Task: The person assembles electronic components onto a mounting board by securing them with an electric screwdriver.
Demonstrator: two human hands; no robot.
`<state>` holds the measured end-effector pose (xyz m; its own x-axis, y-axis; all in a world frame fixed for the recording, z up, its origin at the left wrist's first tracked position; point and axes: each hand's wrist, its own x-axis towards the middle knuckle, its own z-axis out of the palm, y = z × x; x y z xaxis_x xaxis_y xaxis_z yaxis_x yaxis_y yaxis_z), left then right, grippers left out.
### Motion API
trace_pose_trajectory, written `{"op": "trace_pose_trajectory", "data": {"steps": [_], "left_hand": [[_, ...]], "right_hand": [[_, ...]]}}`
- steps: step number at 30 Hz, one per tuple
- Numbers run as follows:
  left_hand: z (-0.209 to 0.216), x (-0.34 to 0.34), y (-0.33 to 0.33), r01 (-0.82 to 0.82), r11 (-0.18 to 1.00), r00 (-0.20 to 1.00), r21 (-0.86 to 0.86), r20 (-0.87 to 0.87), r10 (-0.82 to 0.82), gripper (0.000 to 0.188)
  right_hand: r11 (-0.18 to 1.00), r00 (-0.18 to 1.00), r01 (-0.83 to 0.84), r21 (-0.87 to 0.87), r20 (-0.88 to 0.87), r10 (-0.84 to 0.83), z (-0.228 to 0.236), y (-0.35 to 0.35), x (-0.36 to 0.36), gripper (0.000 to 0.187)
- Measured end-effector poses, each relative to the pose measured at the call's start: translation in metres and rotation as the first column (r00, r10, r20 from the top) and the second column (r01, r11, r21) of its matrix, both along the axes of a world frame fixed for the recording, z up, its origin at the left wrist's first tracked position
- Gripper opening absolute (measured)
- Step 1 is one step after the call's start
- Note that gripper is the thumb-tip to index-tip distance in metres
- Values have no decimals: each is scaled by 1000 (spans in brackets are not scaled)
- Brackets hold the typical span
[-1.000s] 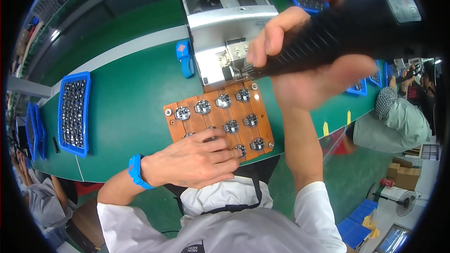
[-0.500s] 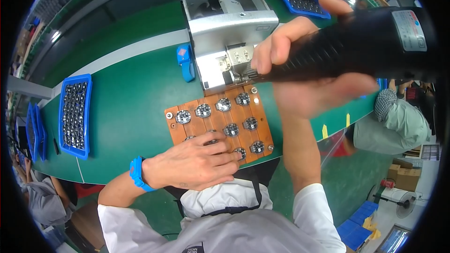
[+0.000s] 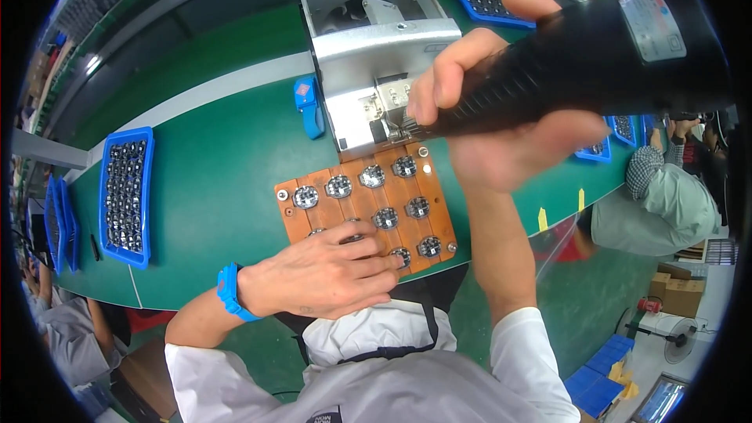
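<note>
My right hand point(image 3: 489, 158) is wrapped round a thick black electric screwdriver point(image 3: 580, 63), held slanting over the bench. Its tip end is at the front of a silver screw feeder point(image 3: 352, 66), partly hidden by my fingers. A brown fixture board point(image 3: 400, 191) lies just in front of the feeder, with several round, shiny dark parts point(image 3: 372, 176) seated in its recesses. Across the board's near edge rests my left hand point(image 3: 337, 270), fingers stretched out over the lower parts and covering some. A blue strap point(image 3: 229, 291) circles my left wrist.
On the green bench point(image 3: 215, 188) stands a blue tray point(image 3: 147, 188) of similar parts at left. Another blue tray point(image 3: 474, 16) is behind the feeder. A blue strap point(image 3: 309, 110) lies beside the feeder. Another person point(image 3: 662, 215) works at right.
The screwdriver and my right hand have shifted slightly left, the rear end rising a little. My left hand stays on the board.
</note>
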<state>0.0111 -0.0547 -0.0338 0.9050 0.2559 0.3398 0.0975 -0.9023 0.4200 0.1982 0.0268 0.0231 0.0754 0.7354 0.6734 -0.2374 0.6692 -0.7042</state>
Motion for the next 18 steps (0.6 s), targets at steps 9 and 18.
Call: {"op": "trace_pose_trajectory", "data": {"steps": [9,18], "left_hand": [[3,0,0,2,1000,1000,-2,0,-2,21],[0,-2,0,9,1000,1000,1,11,-9,20]], "right_hand": [[975,999,-45,216,40,37,-1,7,-1,62],[991,980,87,-97,189,-68,10,-5,-2,100]]}}
